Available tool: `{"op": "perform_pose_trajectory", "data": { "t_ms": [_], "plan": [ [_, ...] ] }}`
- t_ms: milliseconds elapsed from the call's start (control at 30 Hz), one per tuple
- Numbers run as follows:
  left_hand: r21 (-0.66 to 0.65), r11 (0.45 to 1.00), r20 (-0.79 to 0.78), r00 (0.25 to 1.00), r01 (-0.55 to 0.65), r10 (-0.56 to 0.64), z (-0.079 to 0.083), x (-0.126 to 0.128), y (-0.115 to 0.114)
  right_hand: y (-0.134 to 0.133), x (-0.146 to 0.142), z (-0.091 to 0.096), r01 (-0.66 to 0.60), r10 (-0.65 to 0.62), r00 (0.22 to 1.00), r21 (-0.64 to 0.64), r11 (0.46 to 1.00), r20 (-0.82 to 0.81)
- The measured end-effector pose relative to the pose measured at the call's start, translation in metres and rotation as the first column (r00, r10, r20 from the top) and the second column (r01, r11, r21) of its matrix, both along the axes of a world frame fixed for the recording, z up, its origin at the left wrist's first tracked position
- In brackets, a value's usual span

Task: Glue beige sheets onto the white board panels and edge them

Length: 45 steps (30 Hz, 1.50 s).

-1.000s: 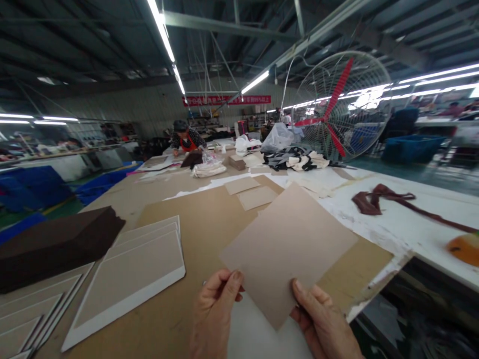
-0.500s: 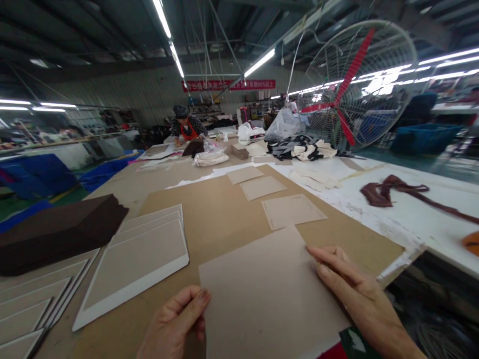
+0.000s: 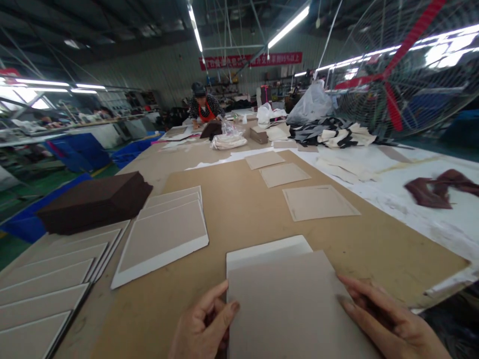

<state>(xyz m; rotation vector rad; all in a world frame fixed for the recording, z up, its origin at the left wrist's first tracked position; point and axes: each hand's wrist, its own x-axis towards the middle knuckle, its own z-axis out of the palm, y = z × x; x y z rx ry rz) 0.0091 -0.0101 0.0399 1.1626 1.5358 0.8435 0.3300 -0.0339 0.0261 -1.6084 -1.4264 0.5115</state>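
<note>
A plain beige board (image 3: 288, 304) lies in front of me, over a white-edged panel (image 3: 271, 248) whose far strip shows beyond it. My left hand (image 3: 205, 321) pinches the board's left edge, with the thumb near the top face. At the right edge, my right hand (image 3: 385, 311) holds the board between thumb and fingers; some fingertips are hidden. To the left, several similar beige panels with white borders (image 3: 164, 244) overlap in a fan. Three loose beige pieces, the nearest a rectangular one (image 3: 320, 202), lie farther off on the brown sheet (image 3: 224, 199).
A stack of dark brown sheets (image 3: 97, 199) stands at the left, near blue bins (image 3: 78, 154). Black and cream scraps (image 3: 337, 132), a plastic bag (image 3: 310, 104) and a large fan (image 3: 392, 75) are on the right. Another person (image 3: 204, 104) works at the table's far end.
The board in my hands has shifted nearer to me, and the white strip of the panel under it now shows. My view has turned, so the surroundings sit differently in it.
</note>
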Motion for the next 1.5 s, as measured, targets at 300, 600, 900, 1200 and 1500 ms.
{"op": "perform_pose_trajectory", "data": {
  "t_ms": [300,600,900,1200,1500],
  "plan": [
    [0.082,0.968,-0.446,0.877,0.237,-0.177,0.018,0.001,0.018,0.043,0.000,0.006,-0.049,0.058,0.996,-0.134,0.990,0.066],
    [0.013,0.949,-0.548,0.796,0.316,-0.258,0.016,0.003,0.034,0.060,-0.002,0.010,-0.090,0.130,0.982,-0.260,0.961,0.139],
    [0.052,0.942,-0.574,0.782,0.332,-0.244,0.009,0.000,0.039,0.057,0.000,-0.009,-0.078,0.104,0.983,-0.173,0.982,0.149],
    [0.100,0.891,-0.756,0.616,0.444,-0.222,0.001,-0.007,0.035,0.058,-0.003,-0.002,-0.103,0.135,0.974,-0.174,0.979,0.183],
    [0.237,0.784,-0.891,0.449,0.574,-0.059,-0.011,-0.017,0.040,0.057,-0.011,0.004,-0.133,0.172,0.973,-0.232,0.964,0.155]
  ]
}}
